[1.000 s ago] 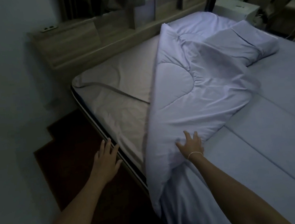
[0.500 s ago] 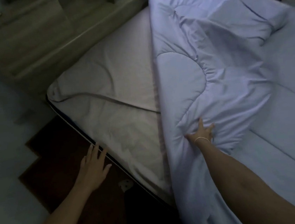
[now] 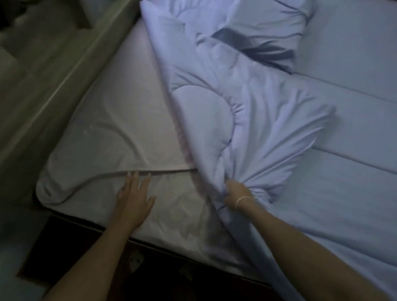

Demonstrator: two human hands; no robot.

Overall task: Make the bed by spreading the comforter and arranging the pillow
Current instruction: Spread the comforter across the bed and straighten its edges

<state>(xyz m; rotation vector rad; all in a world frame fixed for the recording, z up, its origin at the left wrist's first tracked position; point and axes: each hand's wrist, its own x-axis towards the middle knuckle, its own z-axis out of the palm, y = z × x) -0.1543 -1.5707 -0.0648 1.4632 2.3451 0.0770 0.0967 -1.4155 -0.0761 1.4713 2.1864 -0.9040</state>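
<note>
Here the comforter (image 3: 245, 110) lies bunched in a long ridge running from the near edge of the bed (image 3: 375, 130) toward the far headboard. The right hand (image 3: 238, 191) grips its near end, fingers curled into the fabric. The left hand (image 3: 133, 195) rests spread-fingered on the bare sheet to the left, where the cover should be drawn.

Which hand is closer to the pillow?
The right hand. It grips the bunched comforter that runs up to the pillow. The left hand lies flat on the bare sheet, farther off to the side.
</note>
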